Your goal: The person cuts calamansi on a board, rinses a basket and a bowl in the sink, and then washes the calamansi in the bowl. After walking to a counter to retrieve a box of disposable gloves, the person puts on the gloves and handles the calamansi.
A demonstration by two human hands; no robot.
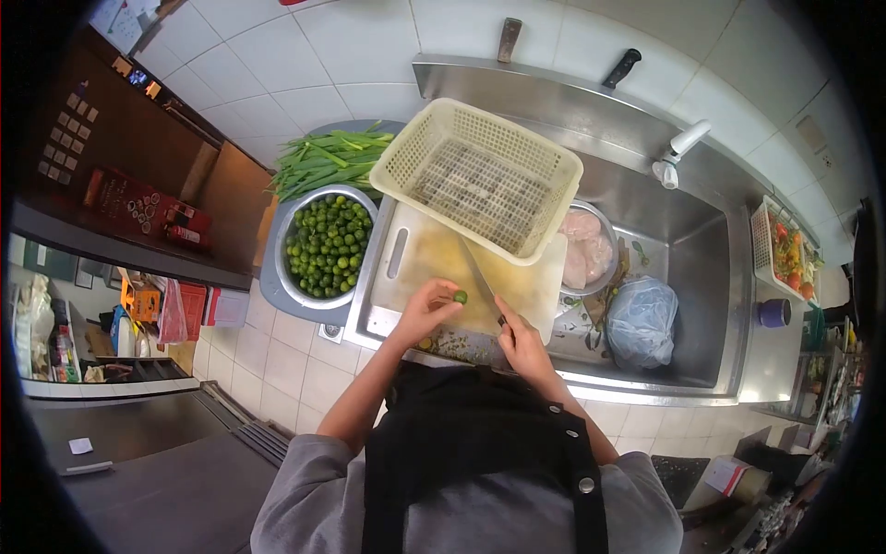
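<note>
A small green lime (460, 296) is pinched in the fingertips of my left hand (429, 311), above the near part of the white cutting board (420, 268). My right hand (522, 343) grips the handle of a knife (477, 274), whose long blade points away from me across the yellow-stained board. Blade and lime are slightly apart. At the board's left, a round metal bowl (290, 294) is heaped with limes (325, 245). Resting over the board's far part is a cream perforated plastic basket (554, 205); its bottom shows bare slats.
Green onions (332, 162) lie behind the bowl. Right of the board, the metal sink (706, 268) holds a bowl of raw meat (583, 245) and a tied plastic bag (641, 321). A white faucet (681, 152) juts over it. Two knives hang on the wall.
</note>
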